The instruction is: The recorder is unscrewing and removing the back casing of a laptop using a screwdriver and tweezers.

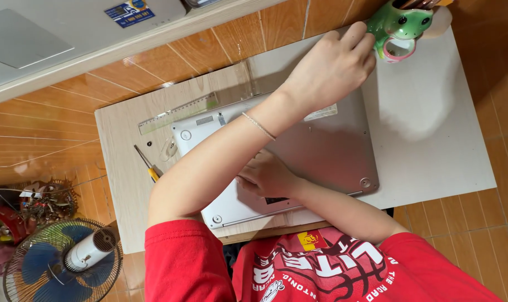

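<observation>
A silver laptop (332,151) lies bottom-up on the pale table (433,140). My left hand (332,67) stretches across it to the far right. Its fingertips touch the side of a green frog-shaped pen holder (402,25), and its palm is hidden. My right hand (268,176) rests on the laptop's near part with its fingers curled, partly under my left forearm. I cannot see anything in it. Left of the laptop lie a yellow-handled screwdriver (146,163) and a tiny dark screw (149,144).
A clear ruler (178,113) lies along the laptop's far left edge. Another grey laptop (41,39) sits on a ledge at the top left. A blue-bladed fan (64,260) and a cluttered basket (41,201) stand on the tiled floor at the lower left.
</observation>
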